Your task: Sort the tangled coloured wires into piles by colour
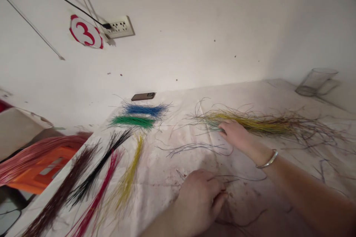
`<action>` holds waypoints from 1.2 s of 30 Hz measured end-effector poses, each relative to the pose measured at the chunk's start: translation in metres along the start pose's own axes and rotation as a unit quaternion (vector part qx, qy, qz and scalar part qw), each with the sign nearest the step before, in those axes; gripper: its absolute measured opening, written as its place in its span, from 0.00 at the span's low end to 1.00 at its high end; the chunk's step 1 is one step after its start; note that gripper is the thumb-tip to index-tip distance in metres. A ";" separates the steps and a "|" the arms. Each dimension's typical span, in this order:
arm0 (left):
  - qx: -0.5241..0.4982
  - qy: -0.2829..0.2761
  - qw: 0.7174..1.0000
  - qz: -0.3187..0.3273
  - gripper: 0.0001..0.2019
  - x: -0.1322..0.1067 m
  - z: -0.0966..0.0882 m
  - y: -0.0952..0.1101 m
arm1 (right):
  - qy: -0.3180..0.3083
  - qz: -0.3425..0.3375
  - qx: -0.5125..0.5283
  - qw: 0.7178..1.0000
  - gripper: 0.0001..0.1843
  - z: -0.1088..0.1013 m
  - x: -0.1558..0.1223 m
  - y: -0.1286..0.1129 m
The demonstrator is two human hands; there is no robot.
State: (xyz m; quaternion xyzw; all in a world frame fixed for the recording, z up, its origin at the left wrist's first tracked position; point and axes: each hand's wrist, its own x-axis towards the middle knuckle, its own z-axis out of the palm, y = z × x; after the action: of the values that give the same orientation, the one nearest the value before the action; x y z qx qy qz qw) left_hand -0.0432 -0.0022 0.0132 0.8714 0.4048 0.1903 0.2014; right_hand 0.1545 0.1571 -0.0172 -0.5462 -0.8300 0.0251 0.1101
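Observation:
My right hand (235, 133) reaches forward to the near end of a mixed heap of yellow, green and brown wires (267, 124), its fingers curled and pinching at wire ends. A silver bangle (268, 160) sits on that wrist. My left hand (203, 196) rests low on the white cloth (167, 170) with fingers closed around a few thin dark wires (222, 181). Loose grey wires (194, 148) lie between the two hands.
Sorted wire bundles lie at left: blue (146, 110), green (132, 121), yellow (130, 174), red (97, 196), black (97, 172), brown (61, 192). A phone (143, 96) lies by the wall. A clear cup (315, 81) lies far right. Pink wires (36, 153) drape an orange stool (41, 170).

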 end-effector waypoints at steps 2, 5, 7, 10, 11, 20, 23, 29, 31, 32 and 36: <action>-0.007 -0.003 1.000 -0.006 0.06 -0.001 0.000 0.000 | -0.024 0.006 -0.018 1.000 0.07 0.004 0.001 0.010; -0.011 -0.002 1.000 -0.009 0.06 -0.001 0.002 -0.001 | -0.028 0.013 -0.018 0.999 0.07 0.007 0.000 0.013; -0.006 0.002 1.000 -0.014 0.06 -0.002 0.003 -0.002 | -0.024 0.022 -0.017 0.999 0.09 0.007 -0.002 0.010; -0.003 0.009 1.000 -0.022 0.05 -0.002 0.005 -0.003 | -0.021 0.015 0.003 1.000 0.10 0.003 -0.007 0.006; -0.003 0.010 1.000 -0.020 0.05 -0.002 0.005 -0.004 | -0.013 0.008 0.016 1.000 0.10 0.001 -0.010 0.005; -0.008 0.004 1.000 0.002 0.05 0.000 0.010 -0.003 | 0.164 0.084 -0.045 0.982 0.11 -0.021 -0.003 0.042; -0.010 0.009 1.000 0.004 0.06 0.000 0.011 -0.004 | 0.037 0.118 -0.043 0.991 0.20 -0.014 0.011 0.058; 0.019 -0.006 1.000 0.022 0.05 0.003 0.017 -0.014 | -0.005 0.155 -0.029 0.987 0.13 0.000 0.026 0.070; 0.028 -0.006 0.999 0.037 0.05 0.004 0.020 -0.016 | 0.010 0.170 -0.024 0.985 0.11 -0.004 0.030 0.073; 0.030 -0.004 0.999 0.041 0.05 0.004 0.020 -0.017 | 0.021 0.178 -0.021 0.984 0.11 -0.008 0.032 0.075; 0.041 0.006 0.998 0.056 0.04 0.005 0.023 -0.021 | 0.074 0.223 -0.025 0.972 0.13 -0.032 0.040 0.083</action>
State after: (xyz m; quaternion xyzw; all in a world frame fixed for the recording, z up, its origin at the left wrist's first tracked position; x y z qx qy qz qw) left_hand -0.0417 0.0099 -0.0164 0.8990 0.3639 0.1898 0.1526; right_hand 0.2209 0.2247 0.0069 -0.7207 -0.6770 -0.0121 0.1486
